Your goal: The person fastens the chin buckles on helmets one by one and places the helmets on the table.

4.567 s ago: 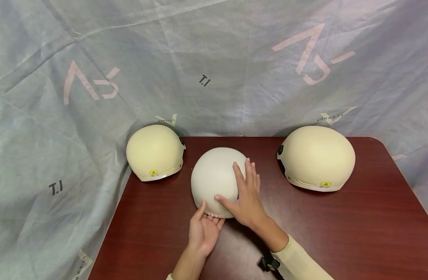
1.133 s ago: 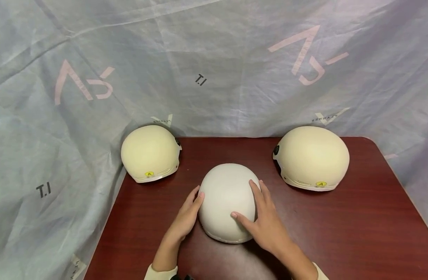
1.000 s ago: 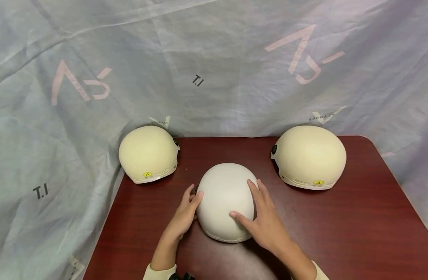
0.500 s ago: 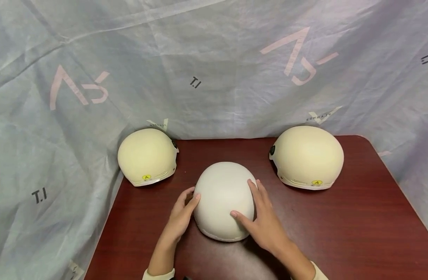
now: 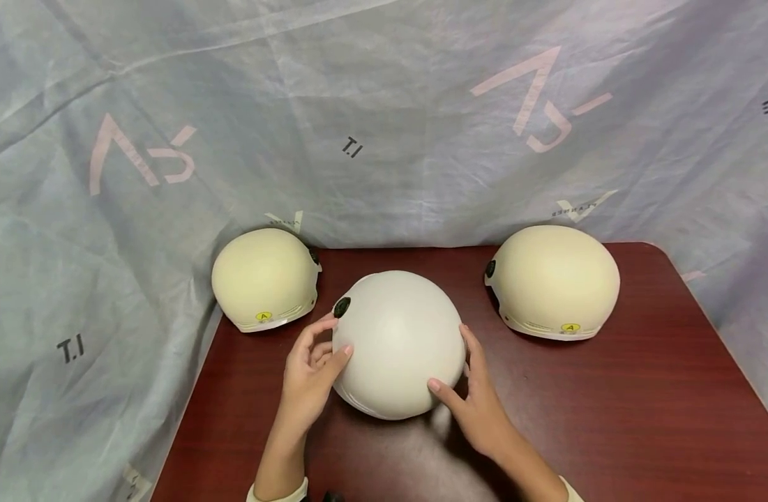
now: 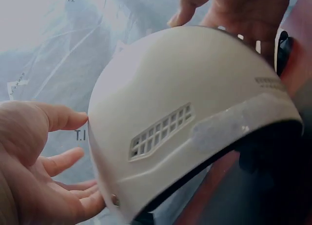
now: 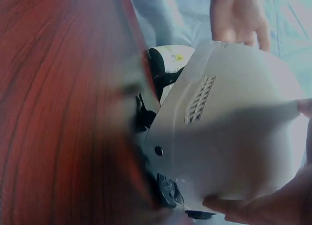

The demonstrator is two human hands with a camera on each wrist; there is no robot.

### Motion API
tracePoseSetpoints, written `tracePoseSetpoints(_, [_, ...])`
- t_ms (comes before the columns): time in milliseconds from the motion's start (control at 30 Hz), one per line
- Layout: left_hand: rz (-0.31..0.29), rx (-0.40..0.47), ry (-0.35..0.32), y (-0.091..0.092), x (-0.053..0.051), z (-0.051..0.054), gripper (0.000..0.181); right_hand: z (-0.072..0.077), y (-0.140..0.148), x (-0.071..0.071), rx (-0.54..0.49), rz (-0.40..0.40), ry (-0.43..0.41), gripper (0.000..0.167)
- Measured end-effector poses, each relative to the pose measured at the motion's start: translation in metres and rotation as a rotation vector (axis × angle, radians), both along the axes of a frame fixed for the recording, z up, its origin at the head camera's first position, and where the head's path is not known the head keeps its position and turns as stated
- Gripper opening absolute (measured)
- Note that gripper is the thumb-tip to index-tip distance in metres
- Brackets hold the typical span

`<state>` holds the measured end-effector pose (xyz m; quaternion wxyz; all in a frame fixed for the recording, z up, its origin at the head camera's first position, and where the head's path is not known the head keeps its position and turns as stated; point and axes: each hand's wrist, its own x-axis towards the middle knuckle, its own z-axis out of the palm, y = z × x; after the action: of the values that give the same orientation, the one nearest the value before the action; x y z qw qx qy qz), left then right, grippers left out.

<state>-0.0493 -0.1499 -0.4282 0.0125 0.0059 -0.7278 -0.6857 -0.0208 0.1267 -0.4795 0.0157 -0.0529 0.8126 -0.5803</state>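
Observation:
Between both hands is a white helmet [image 5: 399, 341], held by its two sides. On its left side my left hand [image 5: 308, 376] grips the edge, thumb on the shell, fingers below a round black vent. My right hand [image 5: 480, 401] holds the right side with its thumb on the front of the shell; its other fingers are partly hidden. A grille and a whitish strip show on the helmet [image 6: 161, 88] in the left wrist view. The right wrist view shows the helmet [image 7: 234, 137] tilted off the table, with dark straps under its rim.
A cream helmet [image 5: 264, 279] with a yellow sticker sits at the back left of the dark red table [image 5: 635, 404]. Another cream helmet [image 5: 556, 279] sits at the back right. A grey printed sheet [image 5: 384, 104] hangs behind the table.
The white helmet has risen and turned, so its round black vent now shows at the left. My left hand moved left and up with it; my right thumb shifted toward the right side.

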Motion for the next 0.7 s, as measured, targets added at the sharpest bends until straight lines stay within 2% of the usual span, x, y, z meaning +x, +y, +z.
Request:
tracePoseSetpoints(100, [0.034, -0.005, 0.053, 0.004, -0.001, 0.004, 0.049, -0.002, 0.002, 0.0, -0.063, 0.007, -0.012, 0.097])
tracePoseSetpoints(233, [0.064, -0.071, 0.096, 0.006, -0.001, 0.008, 0.051, -0.003, 0.004, 0.0, -0.121, 0.013, -0.017, 0.091])
tracePoseSetpoints(333, [0.047, -0.119, 0.157, 0.006, 0.0, 0.009, 0.054, -0.003, 0.005, 0.001, -0.144, 0.003, -0.009, 0.086])
tracePoseSetpoints(400, [0.021, -0.107, 0.222, 0.007, 0.0, 0.009, 0.054, -0.002, 0.005, 0.002, -0.174, -0.007, -0.008, 0.083])
tracePoseSetpoints(500, [-0.005, -0.027, 0.332, 0.01, -0.001, 0.005, 0.05, -0.001, 0.006, 0.001, -0.248, -0.019, -0.033, 0.079])
tracePoseSetpoints(567, [0.003, 0.048, 0.378, 0.014, -0.001, 0.002, 0.049, -0.001, 0.007, 0.0, -0.333, -0.023, -0.075, 0.076])
tracePoseSetpoints(633, [0.025, 0.139, 0.377, 0.019, -0.002, -0.001, 0.051, 0.0, 0.008, -0.001, -0.403, -0.031, -0.111, 0.069])
tracePoseSetpoints(700, [0.049, 0.235, 0.322, 0.024, -0.001, -0.003, 0.056, 0.0, 0.009, -0.001, -0.448, -0.052, -0.144, 0.063])
